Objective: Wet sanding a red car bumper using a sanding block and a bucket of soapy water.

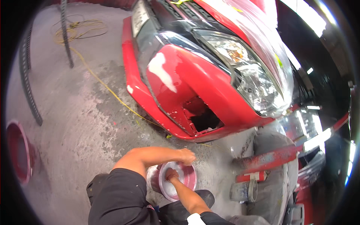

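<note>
A dull red bucket (192, 176) with pale, cloudy liquid (168, 189) in it stands on the floor between my legs. My right hand (172, 174) reaches down inside it, the fingers hidden at the liquid. Over the bucket's far right rim, my left hand (187, 156) is closed, and I cannot make out what is in it, if anything. Ahead of both hands is the red front bumper (210, 84) of a car, with a white patch (162, 71), water drops and a rectangular opening (204, 118).
A second red bucket (23, 153) stands at the far left. A yellow cord (101, 80) runs over the floor to under the bumper. Perforated metal strips (28, 82) are at the left. A grey bucket (243, 191) lies at the right, beside a red beam (268, 158). Clear plastic covers the hood.
</note>
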Demonstrator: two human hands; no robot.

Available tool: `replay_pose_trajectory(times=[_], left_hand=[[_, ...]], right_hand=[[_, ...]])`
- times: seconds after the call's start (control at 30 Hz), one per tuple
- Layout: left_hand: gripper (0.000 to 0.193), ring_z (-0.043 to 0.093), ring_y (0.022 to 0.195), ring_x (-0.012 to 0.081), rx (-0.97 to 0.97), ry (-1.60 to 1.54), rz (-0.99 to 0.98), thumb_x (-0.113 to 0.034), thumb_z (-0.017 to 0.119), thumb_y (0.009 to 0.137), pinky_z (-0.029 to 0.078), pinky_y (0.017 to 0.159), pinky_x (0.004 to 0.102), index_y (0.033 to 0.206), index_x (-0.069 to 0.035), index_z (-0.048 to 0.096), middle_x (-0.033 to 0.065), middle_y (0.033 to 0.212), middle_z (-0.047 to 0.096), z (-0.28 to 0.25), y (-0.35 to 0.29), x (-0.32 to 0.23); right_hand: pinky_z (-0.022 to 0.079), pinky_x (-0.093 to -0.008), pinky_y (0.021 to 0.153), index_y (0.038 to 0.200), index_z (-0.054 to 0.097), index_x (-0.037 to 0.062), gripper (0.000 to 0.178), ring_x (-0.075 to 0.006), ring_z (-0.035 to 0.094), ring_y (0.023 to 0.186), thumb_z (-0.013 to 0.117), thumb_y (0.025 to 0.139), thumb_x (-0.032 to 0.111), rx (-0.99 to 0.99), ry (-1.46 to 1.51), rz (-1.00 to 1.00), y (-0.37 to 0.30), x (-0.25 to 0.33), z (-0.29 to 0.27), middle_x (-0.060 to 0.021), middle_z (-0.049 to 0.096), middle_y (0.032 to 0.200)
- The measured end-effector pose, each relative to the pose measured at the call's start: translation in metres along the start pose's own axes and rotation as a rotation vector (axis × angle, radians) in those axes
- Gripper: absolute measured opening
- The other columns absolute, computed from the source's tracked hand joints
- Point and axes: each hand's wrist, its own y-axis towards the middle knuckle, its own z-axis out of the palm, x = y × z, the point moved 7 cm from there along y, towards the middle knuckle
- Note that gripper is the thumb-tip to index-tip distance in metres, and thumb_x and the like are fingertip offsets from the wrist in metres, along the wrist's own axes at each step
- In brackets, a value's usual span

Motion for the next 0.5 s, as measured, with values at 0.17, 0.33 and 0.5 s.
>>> replay_pose_trajectory(times=[0.17,0.33,0.5], left_hand=[[0.067,0.057,0.116,0.0407,-0.254,-0.208,0.014,-0.051,0.052,0.092,0.044,0.098,0.0503,0.141,-0.008,0.038,0.0264,0.128,0.056,0.103,-0.021,0.086],[0.056,0.060,0.108,0.0410,0.142,-0.234,-0.198,-0.045,0.044,0.096,0.047,0.092,0.0497,0.135,-0.005,0.042,0.0258,0.119,0.060,0.071,-0.040,0.072],[0.052,0.065,0.098,0.0401,0.054,-0.204,-0.191,-0.043,0.051,0.093,0.049,0.087,0.0506,0.127,-0.004,0.046,0.0226,0.100,0.068,0.062,-0.031,0.069]], right_hand=[[0.053,-0.0433,0.087,0.124,0.057,0.0056,0.049,-0.0332,0.066,0.095,0.063,0.077,0.018,-0.046,0.932,0.036,-0.097,-0.034,-0.090,-0.0182,0.065,0.112],[0.040,-0.0360,0.104,0.123,0.056,0.0014,0.041,-0.0280,0.059,0.113,0.059,0.082,0.007,-1.238,0.962,0.019,-0.217,-0.149,-0.229,-0.0155,0.065,0.111],[0.043,-0.0424,0.102,0.125,0.060,0.0024,0.038,-0.0344,0.058,0.117,0.054,0.088,0.004,-1.846,0.490,0.061,-0.317,-0.148,-0.407,-0.0186,0.062,0.123]])
